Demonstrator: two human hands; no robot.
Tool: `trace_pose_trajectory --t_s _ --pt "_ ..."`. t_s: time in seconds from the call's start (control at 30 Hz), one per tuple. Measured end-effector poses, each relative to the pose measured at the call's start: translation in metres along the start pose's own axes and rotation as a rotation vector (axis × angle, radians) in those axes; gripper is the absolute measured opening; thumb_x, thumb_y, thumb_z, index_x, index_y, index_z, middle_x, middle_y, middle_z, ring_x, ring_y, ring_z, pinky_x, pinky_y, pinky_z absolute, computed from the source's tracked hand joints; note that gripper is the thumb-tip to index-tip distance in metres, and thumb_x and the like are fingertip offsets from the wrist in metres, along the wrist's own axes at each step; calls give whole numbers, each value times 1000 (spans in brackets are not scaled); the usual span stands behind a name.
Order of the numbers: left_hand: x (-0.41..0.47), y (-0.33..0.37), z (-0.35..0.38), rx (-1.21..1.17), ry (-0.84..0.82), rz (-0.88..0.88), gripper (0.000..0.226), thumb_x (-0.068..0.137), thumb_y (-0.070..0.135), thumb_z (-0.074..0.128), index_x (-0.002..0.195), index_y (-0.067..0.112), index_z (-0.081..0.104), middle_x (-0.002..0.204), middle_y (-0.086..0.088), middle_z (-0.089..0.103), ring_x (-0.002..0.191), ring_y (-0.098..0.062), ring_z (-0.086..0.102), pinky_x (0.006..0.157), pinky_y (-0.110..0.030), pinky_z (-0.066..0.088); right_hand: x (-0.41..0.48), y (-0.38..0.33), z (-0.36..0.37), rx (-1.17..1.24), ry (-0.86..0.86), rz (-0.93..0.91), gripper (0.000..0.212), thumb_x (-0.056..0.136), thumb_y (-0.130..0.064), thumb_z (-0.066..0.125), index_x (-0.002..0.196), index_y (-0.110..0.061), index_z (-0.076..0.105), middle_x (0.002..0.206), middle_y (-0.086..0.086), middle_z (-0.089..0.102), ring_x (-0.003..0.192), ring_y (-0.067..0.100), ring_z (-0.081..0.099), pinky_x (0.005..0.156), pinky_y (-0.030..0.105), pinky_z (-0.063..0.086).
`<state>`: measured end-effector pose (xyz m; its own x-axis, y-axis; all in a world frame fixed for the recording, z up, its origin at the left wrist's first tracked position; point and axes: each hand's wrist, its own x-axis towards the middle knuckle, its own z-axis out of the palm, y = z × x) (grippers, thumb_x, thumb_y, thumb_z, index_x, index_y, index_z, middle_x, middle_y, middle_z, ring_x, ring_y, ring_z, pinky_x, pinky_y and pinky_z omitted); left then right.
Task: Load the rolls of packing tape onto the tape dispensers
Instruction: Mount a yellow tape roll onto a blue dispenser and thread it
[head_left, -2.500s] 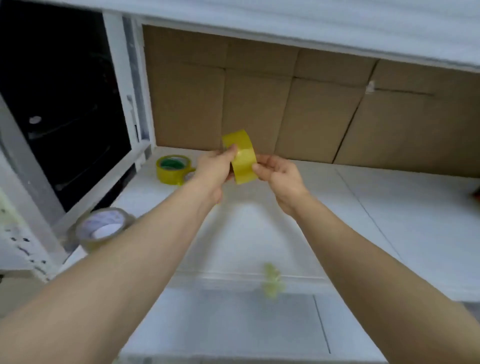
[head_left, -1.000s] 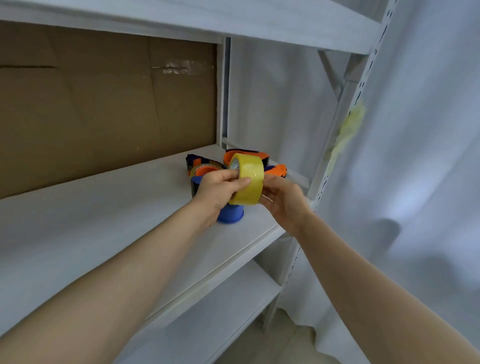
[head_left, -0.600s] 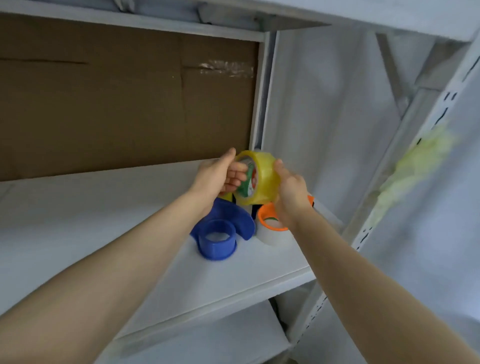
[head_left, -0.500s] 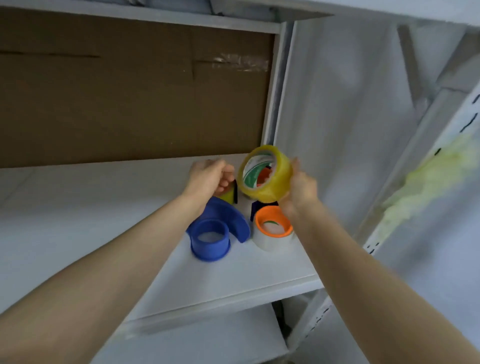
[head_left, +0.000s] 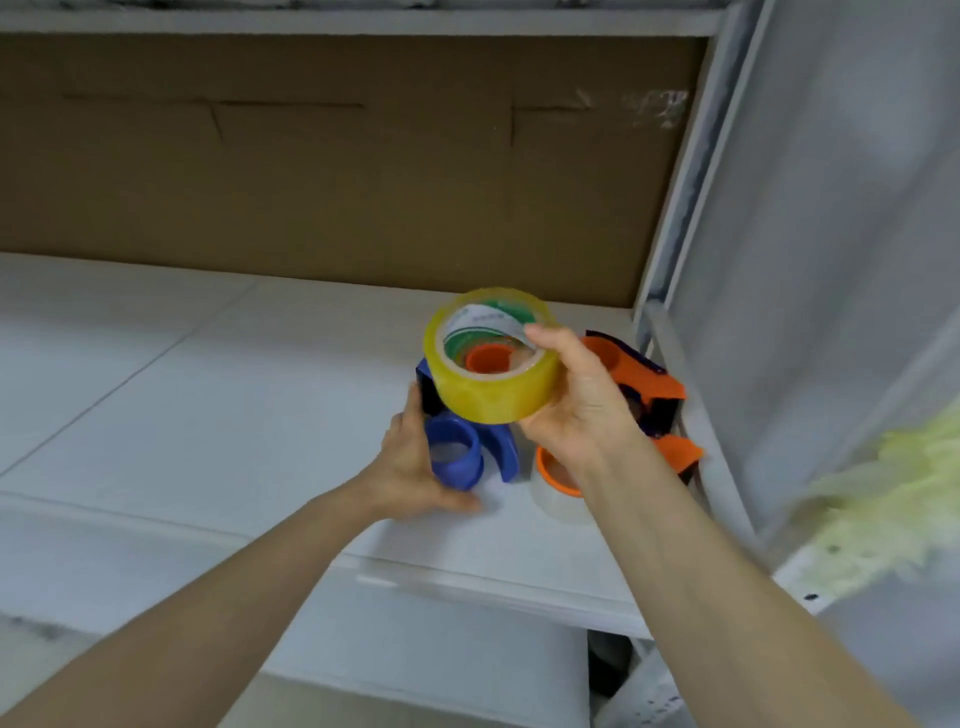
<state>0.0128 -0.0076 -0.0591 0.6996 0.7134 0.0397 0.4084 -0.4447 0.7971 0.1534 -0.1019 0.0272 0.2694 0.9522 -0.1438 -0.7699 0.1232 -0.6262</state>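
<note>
Two hands reached to a shelf (head_left: 208, 415). The right hand (head_left: 576, 410) held a yellow roll (head_left: 493, 400) above it, grip curled round the rim; the left hand (head_left: 410, 467) clasped a blue dispenser (head_left: 457, 457) there. It looked light, stiff, slick: best held by its edges.

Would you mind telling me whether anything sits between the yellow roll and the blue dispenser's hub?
Nothing separate does: the roll, in the right hand, is held close over the blue dispenser, whose hub is bare. Only the left hand, gripping round that hub, may need to shift.
</note>
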Motion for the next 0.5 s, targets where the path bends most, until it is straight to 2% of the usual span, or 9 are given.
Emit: trace_pose_trajectory --t_s 0.03,0.07,0.1,0.17,0.23,0.3,0.33,0.4,0.5 --pt "-1 -7 4 -95 28 9 118 31 46 81 135 19 30 121 10 48 113 -3 50 92 -17 47 -2 8 6 -46 28 33 10 84 -10 56 90 -8 63 69 6 69 64 17 68 71 33 56" --pt "-2 -14 6 -163 71 -9 103 33 44 80 127 22 44 115 12 55 107 -4 56 89 -17 49 -2 19 12 -89 79 66 8 85 -9 55 87 -8 62 60 3 66 54 14 66 62 30 55" --pt "-3 -20 7 -208 110 -24 85 35 42 80 116 28 56 110 9 63 103 -8 61 89 -24 52 -3 30 18 -121 134 82 9 85 -8 56 92 -7 63 59 3 65 49 13 64 54 28 54" --pt "-7 -28 7 -272 149 -21 64 37 38 84 98 42 66 105 -1 70 101 -18 66 93 -43 52 3 54 22 -149 245 43 31 82 -6 61 113 -3 60 74 7 65 54 13 64 48 25 52" --pt "-12 -32 4 -283 160 -3 72 38 36 87 107 36 65 111 -2 69 105 -17 65 95 -44 51 10 69 21 -160 344 -3 41 79 -7 64 120 -3 58 85 9 65 66 17 64 52 26 53" --pt "-15 -31 1 -285 169 -13 93 38 37 88 123 20 56 117 2 66 108 -10 63 97 -38 50 15 75 19 -207 417 -46 32 80 -10 64 112 -6 63 89 9 67 79 23 65 60 27 54" --pt "-15 -31 1 -285 171 -18 103 37 39 88 130 17 49 119 5 65 109 -7 62 97 -33 50 17 77 16 -263 450 -77 24 82 -12 62 106 -10 65 91 8 68 85 25 65 63 28 54" --pt "-15 -31 0 -269 172 -52 127 33 43 88 142 15 30 124 8 61 113 -7 59 97 -28 48 20 83 9 -426 490 -157 19 86 -15 57 103 -14 66 98 7 69 96 27 65 77 35 55" --pt "-16 -32 3 -291 178 -121 148 36 38 89 150 16 -3 129 4 57 119 -13 54 102 -34 44 20 90 1 -636 502 -259 30 93 -10 47 121 -13 59 111 3 63 106 22 60 92 35 51"
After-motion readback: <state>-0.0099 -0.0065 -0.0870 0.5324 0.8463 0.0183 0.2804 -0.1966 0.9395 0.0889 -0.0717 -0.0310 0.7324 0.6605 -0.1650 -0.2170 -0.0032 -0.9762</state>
